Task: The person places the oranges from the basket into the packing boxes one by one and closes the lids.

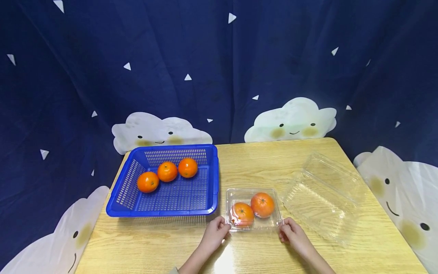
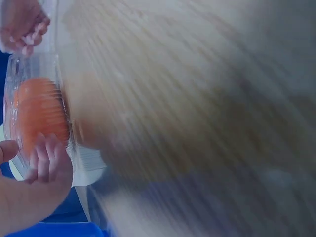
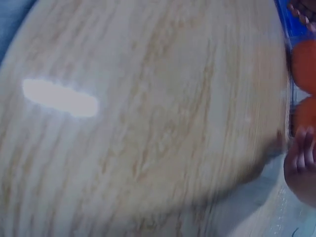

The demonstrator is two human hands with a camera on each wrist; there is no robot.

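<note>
Left grip and right grip seemingly pinch clear box corners, basket just beside.

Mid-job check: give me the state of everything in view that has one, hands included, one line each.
Small clear box: appears closed
Two orange fruits: inside the small clear box
Left hand: pinching its near left corner
Right hand: pinching its near right corner
Second clear box: spread open
Blue basket: upright, open-topped
Three orange fruits: in the basket, in a row
</note>
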